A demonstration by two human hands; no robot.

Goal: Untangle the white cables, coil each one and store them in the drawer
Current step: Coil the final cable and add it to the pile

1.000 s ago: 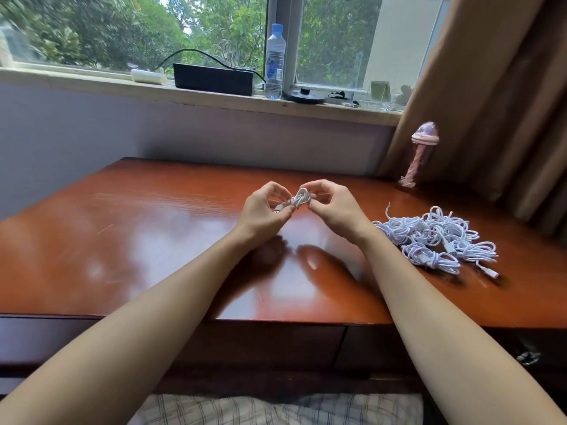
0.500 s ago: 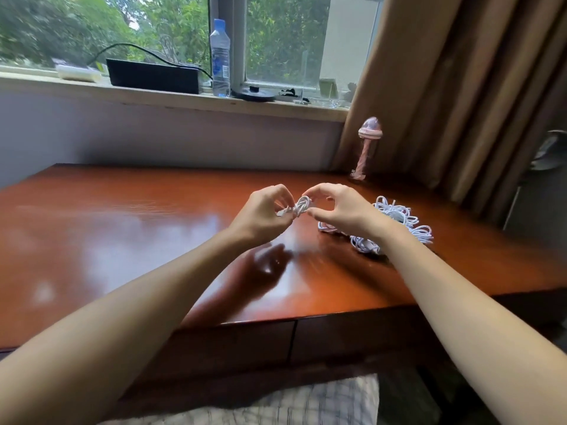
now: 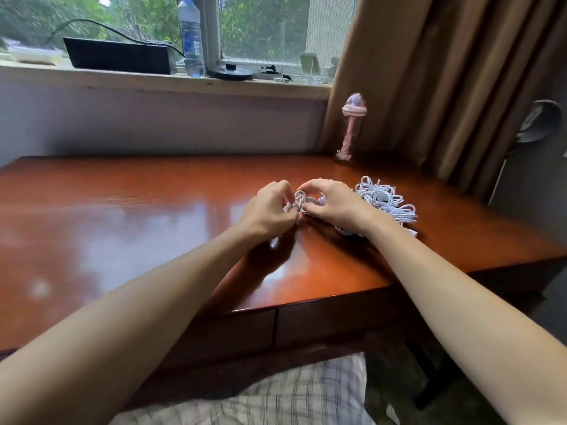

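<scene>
A small coiled white cable (image 3: 298, 201) sits between my two hands, just above the reddish wooden desk (image 3: 122, 228). My left hand (image 3: 270, 210) pinches its left side with curled fingers. My right hand (image 3: 329, 201) pinches the right side, thumb and forefinger arched over the loop. Behind my right wrist lies a tangled pile of white cables (image 3: 383, 200), partly hidden by that hand. Two closed drawer fronts (image 3: 322, 320) run under the desk's front edge.
A pink lamp-like object (image 3: 352, 127) stands at the desk's back right by the brown curtain (image 3: 429, 87). The windowsill holds a water bottle (image 3: 190, 38), a black box (image 3: 118, 58) and small items. Plaid cloth (image 3: 294, 397) covers my lap below.
The view has swung left to right, so the hands and pile now sit right of centre. Both hands have sunk closer to the desk, still holding the small coil.
</scene>
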